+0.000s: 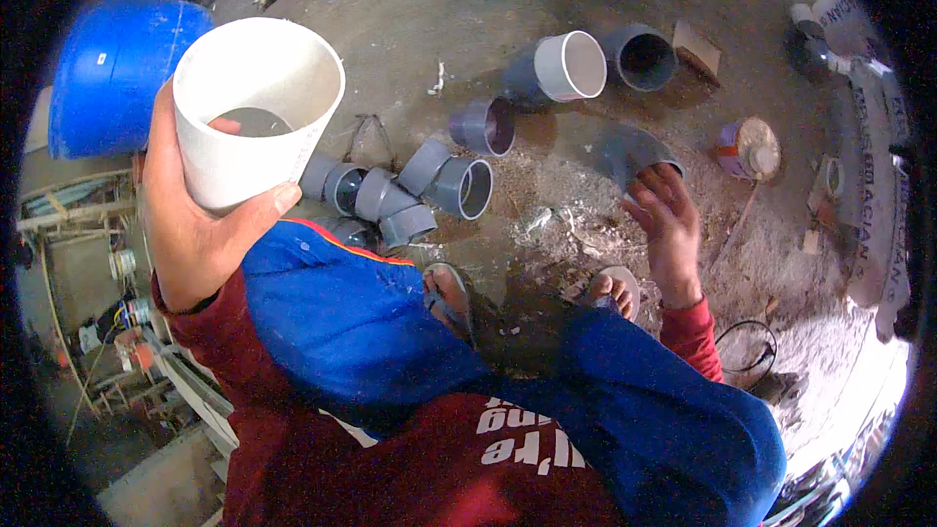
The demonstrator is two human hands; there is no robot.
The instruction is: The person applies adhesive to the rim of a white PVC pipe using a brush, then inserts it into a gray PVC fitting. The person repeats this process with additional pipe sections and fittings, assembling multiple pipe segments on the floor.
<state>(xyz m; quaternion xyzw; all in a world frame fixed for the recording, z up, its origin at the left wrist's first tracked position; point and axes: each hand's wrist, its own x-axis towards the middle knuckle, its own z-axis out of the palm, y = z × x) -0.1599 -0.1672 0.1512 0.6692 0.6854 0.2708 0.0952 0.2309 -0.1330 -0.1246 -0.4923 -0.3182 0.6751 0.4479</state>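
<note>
A short white plastic pipe piece (239, 161) is raised at the left, tilted so its wide round mouth faces me. My left hand (195, 210) is closed around it, thumb pressed on the near side and fingers around the far side. Over the floor at the right, my right hand (669, 224) reaches to the rim of a grey pipe elbow (625, 151). Its fingers overlap the elbow's opening and are smeared by motion, so whether they grip it cannot be made out.
Several grey pipe fittings (386, 195) lie left of centre. Farther off are a grey fitting with a white pipe end (571, 66) and another grey elbow (644, 59). A blue barrel (117, 78) stands left, a small bucket (752, 148) right, stacked sacks (869, 176) at the far right.
</note>
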